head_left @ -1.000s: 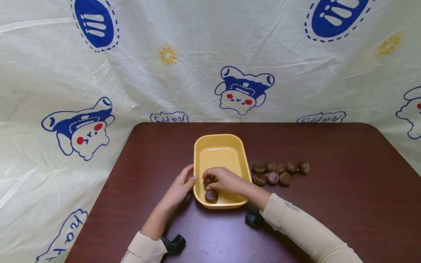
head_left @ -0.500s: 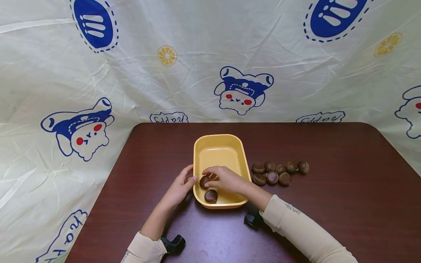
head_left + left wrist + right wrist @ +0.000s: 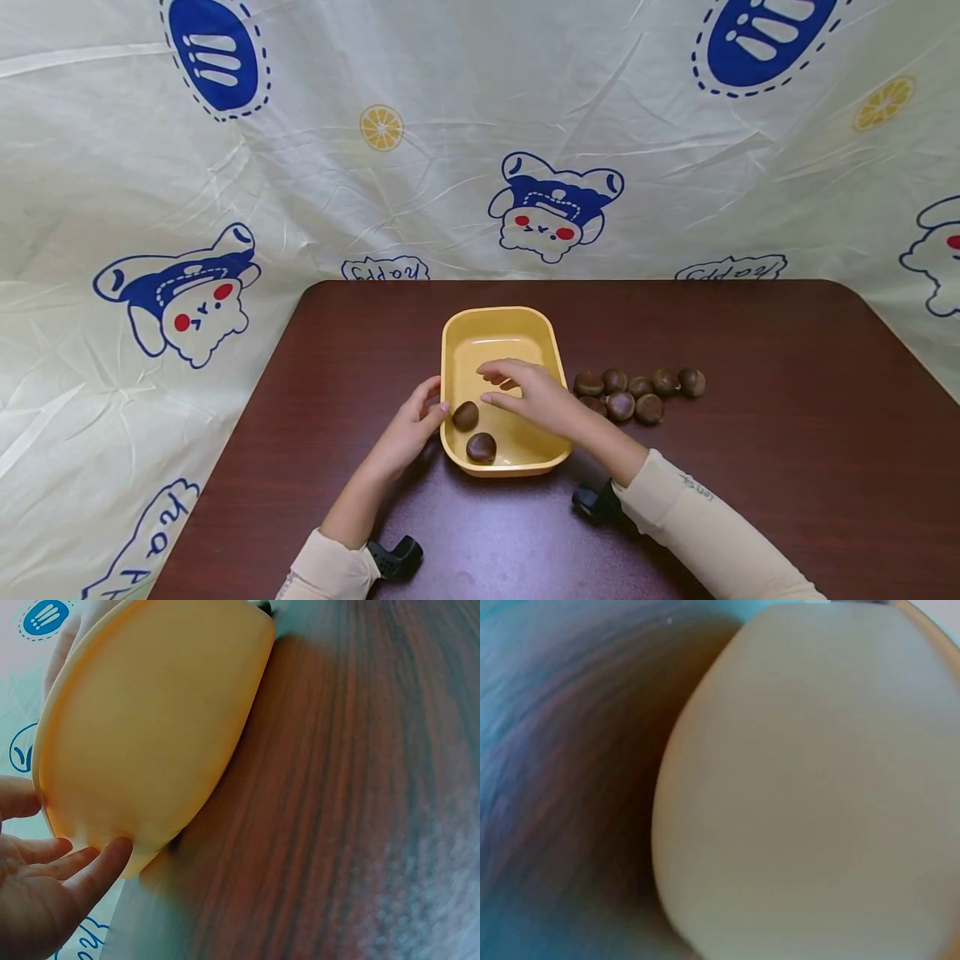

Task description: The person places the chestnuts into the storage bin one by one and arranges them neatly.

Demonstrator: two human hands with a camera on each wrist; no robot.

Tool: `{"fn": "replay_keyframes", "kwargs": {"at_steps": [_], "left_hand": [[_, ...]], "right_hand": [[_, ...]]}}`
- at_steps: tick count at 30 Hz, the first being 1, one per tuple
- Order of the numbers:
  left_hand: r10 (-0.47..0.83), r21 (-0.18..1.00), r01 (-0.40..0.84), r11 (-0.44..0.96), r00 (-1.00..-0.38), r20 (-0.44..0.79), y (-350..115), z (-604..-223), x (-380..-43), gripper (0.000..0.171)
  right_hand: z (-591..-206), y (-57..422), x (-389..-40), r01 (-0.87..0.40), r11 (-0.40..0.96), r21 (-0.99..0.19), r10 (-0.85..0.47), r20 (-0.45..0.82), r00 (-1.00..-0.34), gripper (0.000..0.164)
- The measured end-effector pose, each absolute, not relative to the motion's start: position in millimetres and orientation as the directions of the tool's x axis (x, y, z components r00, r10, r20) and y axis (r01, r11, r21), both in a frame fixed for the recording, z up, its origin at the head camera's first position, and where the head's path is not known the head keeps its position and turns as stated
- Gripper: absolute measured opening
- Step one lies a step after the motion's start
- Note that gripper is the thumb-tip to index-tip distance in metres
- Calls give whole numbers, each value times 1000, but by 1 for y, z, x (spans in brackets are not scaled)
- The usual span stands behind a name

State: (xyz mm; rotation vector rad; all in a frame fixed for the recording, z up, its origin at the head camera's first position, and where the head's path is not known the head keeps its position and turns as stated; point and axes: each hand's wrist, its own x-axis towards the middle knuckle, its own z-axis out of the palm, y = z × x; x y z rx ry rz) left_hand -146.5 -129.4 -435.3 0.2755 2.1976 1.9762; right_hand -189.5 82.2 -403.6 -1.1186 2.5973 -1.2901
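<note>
A yellow tray (image 3: 504, 333) stands on the table, with two brown chestnuts in its near left part, one chestnut (image 3: 466, 416) by the left wall and one chestnut (image 3: 482, 448) nearer the front. My left hand (image 3: 411, 427) touches the tray's left side; in the left wrist view its fairly straight fingers (image 3: 101, 874) rest on the outer wall. Above the tray's right half hovers my right hand (image 3: 536, 398), its fingers spread apart and holding nothing. The right wrist view shows the tray's pale outer wall (image 3: 810, 780) close up, but not the hand.
Several more chestnuts (image 3: 620, 406) lie in two rough rows just right of the tray, partly behind the right wrist. The dark brown table (image 3: 787, 400) ends at a printed cloth (image 3: 450, 200) at the back. Each wrist wears a black camera (image 3: 397, 557).
My right hand has let go of a chestnut by the tray's left wall, after shifting it slightly left, and has drawn back up and to the right. The left hand stays put.
</note>
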Motion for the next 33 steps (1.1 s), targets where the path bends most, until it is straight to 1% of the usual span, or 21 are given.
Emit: {"fn": "replay_keyframes", "kwargs": {"at_steps": [6, 11, 19, 22, 28, 31, 33], "left_hand": [[255, 994, 30, 102, -967, 3, -130, -436, -147, 45], [254, 995, 20, 102, -967, -6, -129, -436, -147, 45], [251, 995, 12, 100, -968, -13, -129, -435, -147, 46], [252, 995, 10, 96, -967, -15, -130, -435, -146, 46], [259, 997, 8, 82, -966, -13, -130, -436, -147, 45], [260, 997, 9, 76, -966, -11, -130, -436, -146, 45], [261, 997, 12, 72, -965, -7, -130, -435, -146, 45]], "right_hand": [[-396, 107, -188, -607, 444, -659, -555, 330, -764, 34], [-396, 132, -185, -584, 511, -631, -503, 331, -798, 33], [-402, 177, -181, -547, 569, -614, -426, 349, -835, 32], [-404, 195, -180, -521, 614, -592, -394, 342, -853, 30], [-412, 227, -178, -454, 713, -535, -352, 287, -891, 29], [-416, 239, -177, -448, 738, -506, -346, 287, -894, 28], [-418, 246, -176, -443, 740, -506, -347, 277, -896, 28]]}}
